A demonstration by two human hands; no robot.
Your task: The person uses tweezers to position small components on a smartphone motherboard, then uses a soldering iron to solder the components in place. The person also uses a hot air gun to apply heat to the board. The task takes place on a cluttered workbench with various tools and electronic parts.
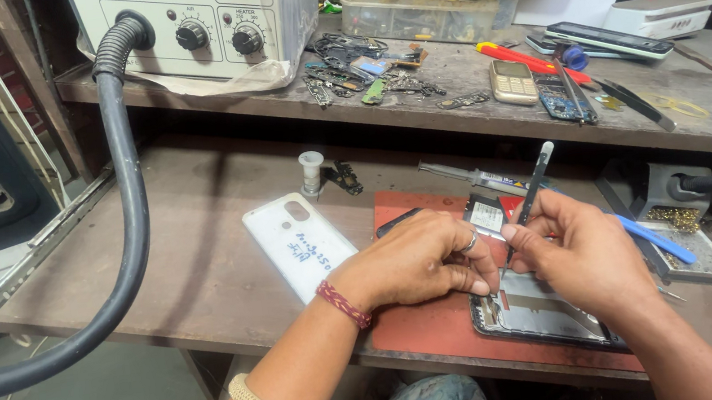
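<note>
An opened black phone body [540, 313] lies on a red work mat [426, 327] at the bench's near edge. My left hand [413, 261], with a ring and a red thread bracelet, rests on the phone's upper end, fingertips pressed down near its top edge. My right hand [585, 258] pinches a thin black tool [532, 187] like a pen, its tip down at the phone's top corner right beside my left fingertips. Both hands hide most of the phone's upper part.
A white phone back cover [298, 243] lies left of the mat. A thick black hose [133, 209] runs from the hot-air station [198, 20]. The upper shelf holds scrap parts, an old keypad phone [512, 81], screwdrivers and parts boxes. A blue tool [655, 237] lies at right.
</note>
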